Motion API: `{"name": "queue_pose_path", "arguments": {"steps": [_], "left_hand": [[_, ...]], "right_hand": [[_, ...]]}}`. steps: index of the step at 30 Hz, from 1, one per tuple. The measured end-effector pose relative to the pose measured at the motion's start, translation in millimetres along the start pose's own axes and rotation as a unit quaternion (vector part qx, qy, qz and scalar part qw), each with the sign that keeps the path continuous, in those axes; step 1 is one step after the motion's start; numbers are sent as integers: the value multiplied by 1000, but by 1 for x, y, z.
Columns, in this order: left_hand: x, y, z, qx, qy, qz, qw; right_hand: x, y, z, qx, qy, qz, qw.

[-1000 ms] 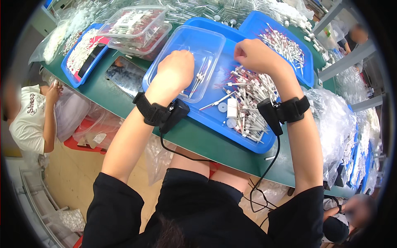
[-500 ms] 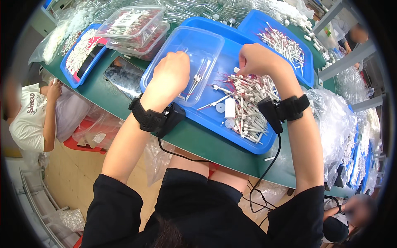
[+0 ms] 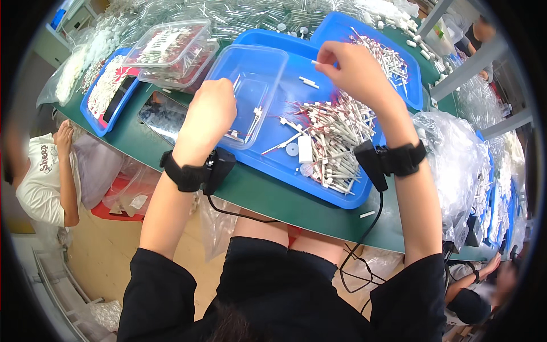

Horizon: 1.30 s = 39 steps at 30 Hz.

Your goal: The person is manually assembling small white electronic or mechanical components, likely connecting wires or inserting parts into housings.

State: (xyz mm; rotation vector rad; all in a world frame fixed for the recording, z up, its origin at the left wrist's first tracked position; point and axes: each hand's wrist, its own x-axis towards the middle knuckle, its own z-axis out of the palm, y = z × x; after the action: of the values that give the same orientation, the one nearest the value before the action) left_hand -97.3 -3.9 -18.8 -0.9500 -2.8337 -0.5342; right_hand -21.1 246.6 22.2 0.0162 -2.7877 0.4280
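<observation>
Where half a second ago the right hand (image 3: 354, 71) was down at the heap of slim white parts (image 3: 337, 137), it is now above it, farther forward, its fingers pinched nearly closed on a small white piece (image 3: 315, 62). That piece is thus apart from the heap, though whether it came from there cannot be told. Just below these fingertips, short white stubs (image 3: 308, 83) now show on the blue tray (image 3: 292, 81); no such stubs were visible there before. The heap, with reddish wires, lies on the near side of those fingers.

The left hand (image 3: 212, 108) has shifted toward the left wall of the clear container (image 3: 250, 61). Its fingers are curled and mostly hidden by the hand itself; a thin rod (image 3: 236, 85) shows at their tips, seemingly gripped, but how firmly is unclear. Just right of them, several finished-looking slim pieces (image 3: 254, 122) lie in the container.

Farther left of these fingers, a dark glossy slab (image 3: 165, 117) rests on the green tabletop (image 3: 239, 178); co-workers at both sides are partly cut off.
</observation>
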Motion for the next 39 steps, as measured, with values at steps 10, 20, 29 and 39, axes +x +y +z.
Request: {"name": "queue_pose_path", "arguments": {"steps": [10, 20, 29, 39], "left_hand": [[12, 1, 16, -46, -25, -1, 999], [4, 5, 14, 40, -18, -51, 998], [-7, 33, -19, -68, 160, 69, 982], [-47, 99, -37, -301, 130, 227, 917]], "right_hand": [[-76, -46, -46, 169, 98, 9, 981], [-101, -35, -27, 281, 90, 33, 955], [-109, -36, -15, 306, 83, 52, 947], [-115, -54, -21, 470, 146, 31, 870]]}}
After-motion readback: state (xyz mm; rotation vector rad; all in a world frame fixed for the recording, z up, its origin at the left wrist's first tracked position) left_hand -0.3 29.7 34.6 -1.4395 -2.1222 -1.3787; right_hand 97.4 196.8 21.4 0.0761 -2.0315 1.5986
